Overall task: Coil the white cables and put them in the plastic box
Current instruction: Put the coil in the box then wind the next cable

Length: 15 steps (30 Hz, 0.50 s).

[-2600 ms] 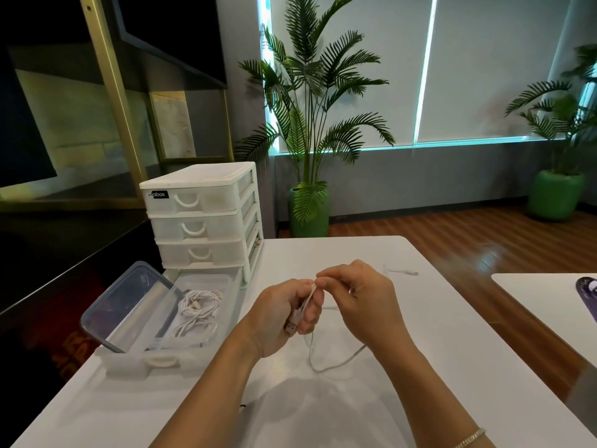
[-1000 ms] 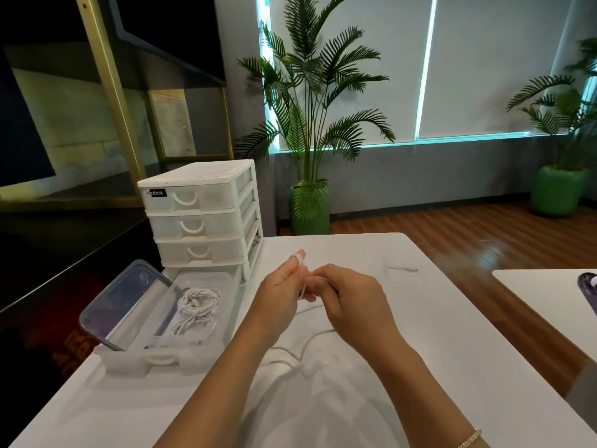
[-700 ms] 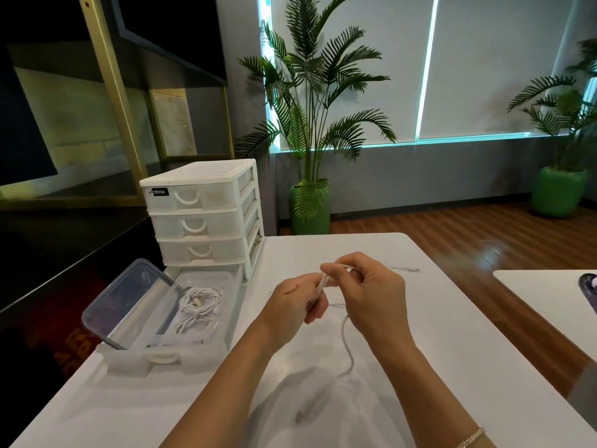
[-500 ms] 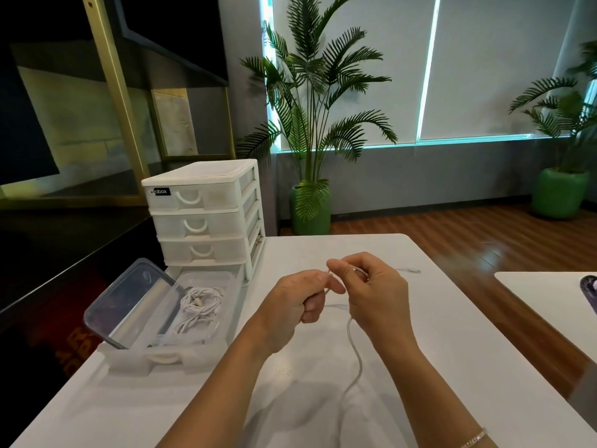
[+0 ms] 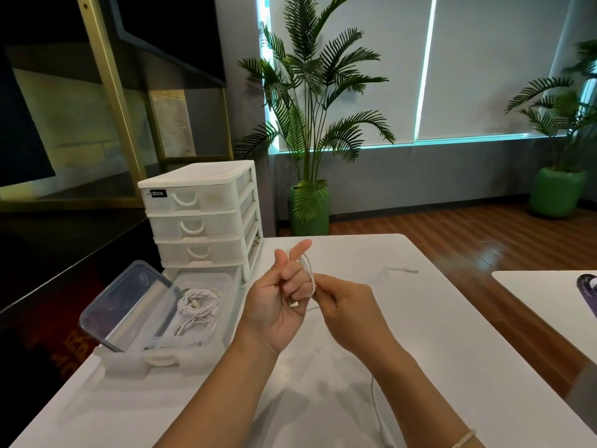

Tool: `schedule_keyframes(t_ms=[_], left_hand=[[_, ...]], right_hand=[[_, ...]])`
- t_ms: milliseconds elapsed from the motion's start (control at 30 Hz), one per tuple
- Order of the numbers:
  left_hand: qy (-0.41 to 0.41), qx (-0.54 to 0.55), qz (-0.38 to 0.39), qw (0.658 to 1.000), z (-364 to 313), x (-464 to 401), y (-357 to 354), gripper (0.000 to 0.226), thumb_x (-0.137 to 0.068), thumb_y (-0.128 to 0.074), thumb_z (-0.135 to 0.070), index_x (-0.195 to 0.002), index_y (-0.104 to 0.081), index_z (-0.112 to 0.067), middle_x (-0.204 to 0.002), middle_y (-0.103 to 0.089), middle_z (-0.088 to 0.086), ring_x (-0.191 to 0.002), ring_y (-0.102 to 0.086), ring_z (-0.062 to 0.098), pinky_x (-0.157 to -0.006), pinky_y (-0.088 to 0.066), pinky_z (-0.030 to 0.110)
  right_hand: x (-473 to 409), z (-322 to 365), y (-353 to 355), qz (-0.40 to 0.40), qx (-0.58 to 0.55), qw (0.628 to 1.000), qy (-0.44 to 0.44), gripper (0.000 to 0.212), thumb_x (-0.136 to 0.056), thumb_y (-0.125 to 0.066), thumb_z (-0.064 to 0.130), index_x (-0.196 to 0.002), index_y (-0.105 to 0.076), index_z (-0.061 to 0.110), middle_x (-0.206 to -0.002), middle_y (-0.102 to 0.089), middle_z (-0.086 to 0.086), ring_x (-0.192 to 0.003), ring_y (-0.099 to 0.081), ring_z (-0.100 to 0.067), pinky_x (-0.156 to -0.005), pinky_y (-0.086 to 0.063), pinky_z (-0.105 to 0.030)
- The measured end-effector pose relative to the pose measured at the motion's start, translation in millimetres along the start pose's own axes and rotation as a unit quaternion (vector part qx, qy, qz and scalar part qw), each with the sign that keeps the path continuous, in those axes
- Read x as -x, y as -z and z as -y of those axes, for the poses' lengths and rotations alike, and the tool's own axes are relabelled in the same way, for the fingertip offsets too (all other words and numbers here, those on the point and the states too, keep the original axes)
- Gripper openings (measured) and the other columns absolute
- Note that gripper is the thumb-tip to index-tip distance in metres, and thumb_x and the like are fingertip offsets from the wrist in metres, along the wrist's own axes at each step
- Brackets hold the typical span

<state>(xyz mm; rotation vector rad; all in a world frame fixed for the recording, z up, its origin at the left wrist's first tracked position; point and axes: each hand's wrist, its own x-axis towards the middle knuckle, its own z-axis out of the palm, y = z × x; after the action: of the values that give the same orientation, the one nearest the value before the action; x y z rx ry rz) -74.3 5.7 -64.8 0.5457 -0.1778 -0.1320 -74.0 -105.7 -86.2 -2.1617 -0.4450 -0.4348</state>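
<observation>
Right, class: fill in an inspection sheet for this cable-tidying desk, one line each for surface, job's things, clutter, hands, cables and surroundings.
Surface: white rectangular table, mostly bare.
Job's things: clear plastic box open at the table's left edge, its transparent lid propped up; coiled white cables already inside.
Clutter: white three-drawer plastic organiser behind the box; small white piece lying farther back.
Hands: left hand holds loops wound round its fingers; right hand pinches the same cable.
Cables: white USB cable partly coiled, its tail trailing toward the near edge.
Surroundings: potted palm in green pot, window blinds, wooden floor.
</observation>
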Motion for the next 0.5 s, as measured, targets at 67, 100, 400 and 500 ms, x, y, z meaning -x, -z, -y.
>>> schedule_keyframes(t_ms=[67, 100, 400, 500], left_hand=[[-0.015, -0.050, -0.018, 0.998, -2, -1, 1, 0.037, -0.100, -0.030, -0.025, -0.113, -0.055, -0.001, -0.047, -0.042, -0.005, -0.036, -0.037, 0.007, -0.038, -0.035, 0.014], [-0.026, -0.093, -0.028, 0.995, -3, -2, 3, 0.035, -0.100, -0.031, -0.024, -0.115, -0.053, -0.002, -0.048, -0.045, -0.005, -0.038, -0.040, 0.007, -0.040, -0.038, 0.014], [-0.121, -0.621, -0.081, 0.771, 0, -4, 14, 0.031, -0.100, -0.035, -0.027, -0.096, -0.064, -0.016, -0.073, -0.057, -0.010, -0.070, -0.058, -0.003, -0.083, -0.048, 0.014], [-0.054, -0.644, -0.020, 0.763, 2, -2, 14, 0.037, -0.100, -0.034, -0.027, -0.077, -0.061, -0.016, -0.065, -0.058, -0.005, -0.062, -0.056, 0.007, -0.071, -0.050, 0.024]], right_hand=[[0, -2, 1, 0.038, 0.026, 0.999, -0.003, 0.023, -0.094, -0.049, 0.027, -0.105, -0.070, 0.026, -0.087, -0.072, -0.007, -0.071, -0.060, -0.020, -0.073, -0.052, -0.034], [0, -3, 1, 0.061, 0.046, 0.997, -0.007, 0.023, -0.094, -0.050, 0.028, -0.104, -0.070, 0.025, -0.089, -0.072, -0.006, -0.066, -0.058, -0.015, -0.072, -0.051, -0.030], [-1, 9, 15, 0.041, 0.119, 0.992, -0.008, 0.021, -0.089, -0.057, 0.038, -0.098, -0.072, 0.029, -0.093, -0.071, 0.008, -0.079, -0.060, -0.009, -0.078, -0.052, -0.027], [-2, 9, 24, 0.001, 0.118, 0.993, -0.017, 0.017, -0.089, -0.056, 0.034, -0.095, -0.071, 0.028, -0.093, -0.068, 0.007, -0.078, -0.056, -0.008, -0.076, -0.051, -0.027]])
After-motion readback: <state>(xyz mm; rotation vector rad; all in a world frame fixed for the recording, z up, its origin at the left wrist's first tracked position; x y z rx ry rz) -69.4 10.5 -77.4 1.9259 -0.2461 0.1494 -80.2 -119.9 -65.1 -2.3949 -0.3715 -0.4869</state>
